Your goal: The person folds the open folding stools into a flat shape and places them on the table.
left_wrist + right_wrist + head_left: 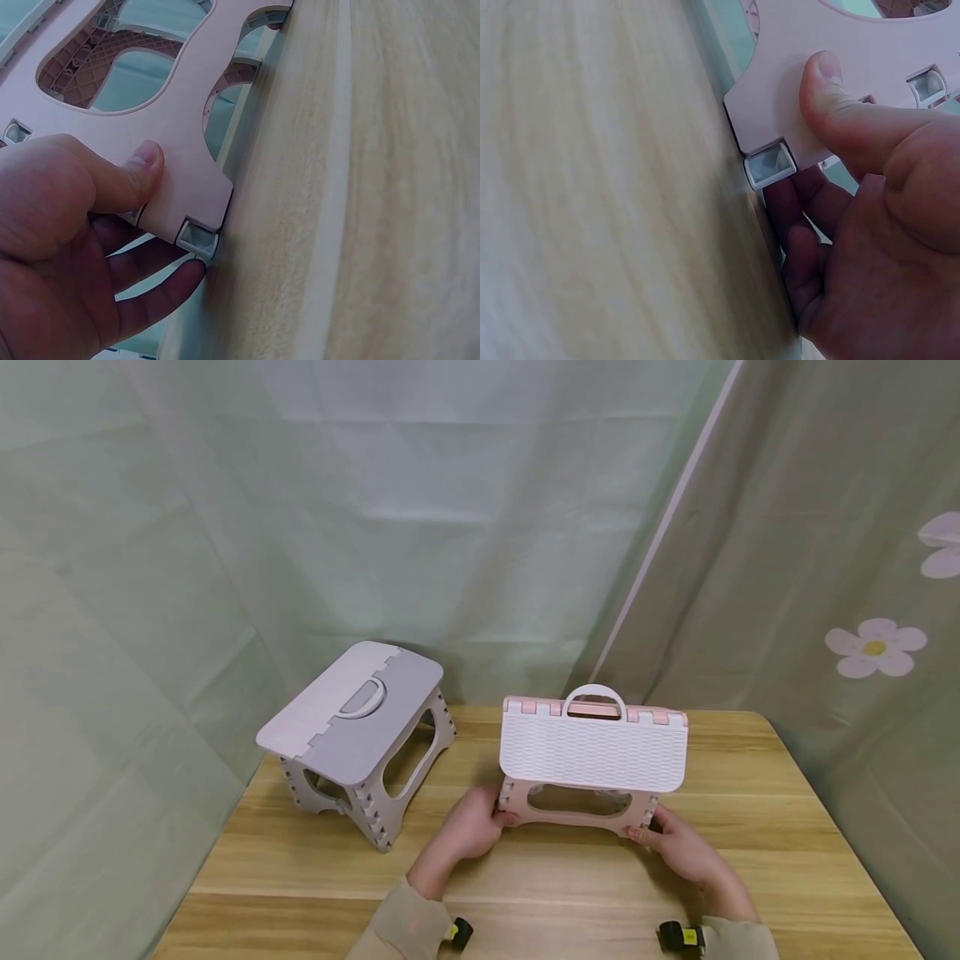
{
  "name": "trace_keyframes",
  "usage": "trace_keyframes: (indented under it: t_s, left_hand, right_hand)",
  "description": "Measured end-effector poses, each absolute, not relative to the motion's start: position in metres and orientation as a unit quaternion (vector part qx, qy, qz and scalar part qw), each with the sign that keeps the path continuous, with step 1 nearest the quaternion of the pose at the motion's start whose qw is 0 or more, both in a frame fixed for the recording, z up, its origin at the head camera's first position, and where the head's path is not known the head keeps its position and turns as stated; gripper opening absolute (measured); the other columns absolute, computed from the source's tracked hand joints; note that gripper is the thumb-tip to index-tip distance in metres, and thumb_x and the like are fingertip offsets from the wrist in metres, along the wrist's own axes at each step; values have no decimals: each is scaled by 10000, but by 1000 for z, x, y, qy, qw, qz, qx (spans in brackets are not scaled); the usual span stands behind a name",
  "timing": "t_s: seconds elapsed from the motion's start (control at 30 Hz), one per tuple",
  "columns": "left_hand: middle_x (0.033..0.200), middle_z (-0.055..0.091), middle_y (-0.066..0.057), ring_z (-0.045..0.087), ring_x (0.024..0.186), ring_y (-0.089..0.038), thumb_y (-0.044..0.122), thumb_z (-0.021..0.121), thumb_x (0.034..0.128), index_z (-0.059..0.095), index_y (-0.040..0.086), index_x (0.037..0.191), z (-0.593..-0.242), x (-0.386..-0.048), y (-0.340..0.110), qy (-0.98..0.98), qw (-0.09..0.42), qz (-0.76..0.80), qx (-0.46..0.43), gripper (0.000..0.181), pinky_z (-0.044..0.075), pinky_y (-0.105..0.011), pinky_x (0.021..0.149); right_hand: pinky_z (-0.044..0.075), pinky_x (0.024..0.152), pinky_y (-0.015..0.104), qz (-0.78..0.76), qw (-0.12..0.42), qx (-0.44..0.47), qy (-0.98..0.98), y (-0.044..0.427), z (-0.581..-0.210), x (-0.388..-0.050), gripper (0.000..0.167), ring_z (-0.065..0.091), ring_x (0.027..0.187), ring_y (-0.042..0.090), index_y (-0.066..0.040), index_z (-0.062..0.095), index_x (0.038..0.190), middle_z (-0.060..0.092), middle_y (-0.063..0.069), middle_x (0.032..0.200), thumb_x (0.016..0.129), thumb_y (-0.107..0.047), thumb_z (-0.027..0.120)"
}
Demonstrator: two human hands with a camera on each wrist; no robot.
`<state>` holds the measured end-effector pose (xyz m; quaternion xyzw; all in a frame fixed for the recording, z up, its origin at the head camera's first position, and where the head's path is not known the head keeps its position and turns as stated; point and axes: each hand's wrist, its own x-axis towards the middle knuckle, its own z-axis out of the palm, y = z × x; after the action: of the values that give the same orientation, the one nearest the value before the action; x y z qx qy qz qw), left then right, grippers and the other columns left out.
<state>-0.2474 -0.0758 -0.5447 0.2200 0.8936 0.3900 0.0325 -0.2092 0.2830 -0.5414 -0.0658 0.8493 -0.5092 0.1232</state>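
Gripping a pink-and-white stool two-handed
Pinching it down low with left hand and right hand, kinda near that grey-and-white stool on the wooden surface.

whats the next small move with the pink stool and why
Probably draw the near leg panel of the pink stool nearer the person: left hand and right hand grip its lower corners and the near seat half slopes from the raised handle, while the grey stool stands flat-topped.
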Motion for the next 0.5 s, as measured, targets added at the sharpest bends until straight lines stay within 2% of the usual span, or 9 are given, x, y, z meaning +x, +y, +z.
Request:
trace_keyframes:
  t_s: [0.17, 0.37, 0.5]
  left_hand:
    - [823, 608, 46, 551, 723, -114, 165, 766, 1000, 681, 108, 1011, -545, -248, -75, 891, 34, 394, 224, 103, 499, -296, 681]
    - [836, 612, 38, 555, 734, -120, 153, 764, 999, 687, 91, 1032, -544, -248, -75, 890, 34, 396, 222, 105, 502, -300, 691]
    - [850, 621, 35, 560, 741, -121, 149, 760, 1002, 694, 81, 1054, -543, -248, -74, 891, 35, 396, 222, 108, 502, -300, 694]
  right_hand:
    - [302, 1157, 612, -508, 123, -65, 850, 283, -542, -209, 475, 432, 1414, 414, 20, 570, 1452, 575, 240, 1476, 1041, -181, 700]
    - [376, 1125, 467, -499, 119, -69, 856, 283, -542, -209, 455, 462, 1390, 367, 9, 588, 1441, 595, 212, 1465, 1048, -196, 694]
    - [380, 1119, 445, -495, 117, -67, 858, 283, -543, -209, 464, 461, 1393, 360, 6, 587, 1454, 591, 209, 1476, 1054, -207, 686]
